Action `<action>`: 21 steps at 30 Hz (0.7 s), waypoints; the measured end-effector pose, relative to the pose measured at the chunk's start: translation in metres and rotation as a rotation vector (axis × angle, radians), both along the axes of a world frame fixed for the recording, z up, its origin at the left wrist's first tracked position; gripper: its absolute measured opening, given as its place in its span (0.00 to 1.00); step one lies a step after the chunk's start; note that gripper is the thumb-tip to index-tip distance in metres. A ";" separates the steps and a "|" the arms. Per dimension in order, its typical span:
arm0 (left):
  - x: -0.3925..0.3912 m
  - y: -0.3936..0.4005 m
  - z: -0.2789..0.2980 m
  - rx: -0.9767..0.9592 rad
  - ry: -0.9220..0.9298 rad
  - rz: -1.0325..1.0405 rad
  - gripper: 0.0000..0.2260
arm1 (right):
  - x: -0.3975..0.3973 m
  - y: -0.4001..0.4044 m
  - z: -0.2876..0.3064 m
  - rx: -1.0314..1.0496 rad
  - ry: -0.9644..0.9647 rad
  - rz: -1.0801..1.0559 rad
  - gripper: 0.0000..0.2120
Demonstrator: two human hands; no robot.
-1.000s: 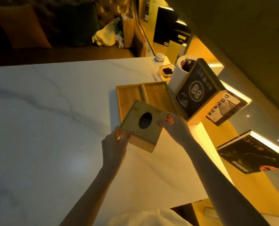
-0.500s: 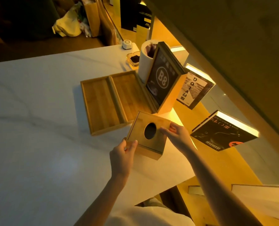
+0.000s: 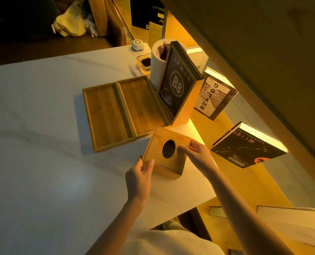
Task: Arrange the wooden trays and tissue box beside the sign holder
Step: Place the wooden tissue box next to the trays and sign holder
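Note:
A wooden tissue box [image 3: 158, 148] with an oval hole in its top rests on the white marble table [image 3: 42, 162], just in front of the sign holder [image 3: 177, 85] marked "B8". My left hand [image 3: 140, 175] grips the box's near left corner. My right hand [image 3: 197, 155] holds its right side, thumb on the top. Two shallow wooden trays lie side by side left of the sign holder: the left tray [image 3: 105, 116] and the right tray [image 3: 142, 105], whose edge touches the holder's base.
A white cylinder container [image 3: 157, 70], a small glass dish [image 3: 144, 62] and a white round device [image 3: 138, 44] stand behind the sign holder. Books [image 3: 245, 146] are displayed on a lit yellow shelf to the right. The table's right edge runs just past the box.
The tissue box, held in both hands, has come off the trays toward me and to the right, down onto the table in front of the sign holder. The camera has shifted too.

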State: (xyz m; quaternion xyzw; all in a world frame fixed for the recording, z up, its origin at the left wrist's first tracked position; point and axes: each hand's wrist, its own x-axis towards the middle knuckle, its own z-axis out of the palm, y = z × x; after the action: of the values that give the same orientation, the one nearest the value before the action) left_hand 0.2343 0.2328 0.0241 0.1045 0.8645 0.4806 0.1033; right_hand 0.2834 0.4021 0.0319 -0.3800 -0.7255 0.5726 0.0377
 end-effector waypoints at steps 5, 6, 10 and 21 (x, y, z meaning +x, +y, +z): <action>0.001 0.002 -0.001 -0.004 -0.011 -0.003 0.14 | -0.002 0.002 0.000 -0.006 -0.004 0.007 0.21; 0.001 0.002 -0.001 -0.013 -0.012 -0.001 0.15 | -0.002 0.002 -0.001 -0.005 -0.005 0.009 0.21; -0.001 -0.002 -0.006 -0.002 -0.053 -0.031 0.12 | -0.003 0.004 -0.001 -0.022 -0.012 0.029 0.24; -0.007 -0.001 -0.017 -0.009 -0.248 -0.081 0.14 | 0.004 -0.003 -0.007 -0.032 0.082 -0.111 0.22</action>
State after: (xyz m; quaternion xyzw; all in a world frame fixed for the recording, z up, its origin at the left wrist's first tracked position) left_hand 0.2277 0.2316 0.0076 0.0785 0.8425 0.4812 0.2290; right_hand 0.2871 0.3991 0.0247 -0.3965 -0.6920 0.5961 0.0930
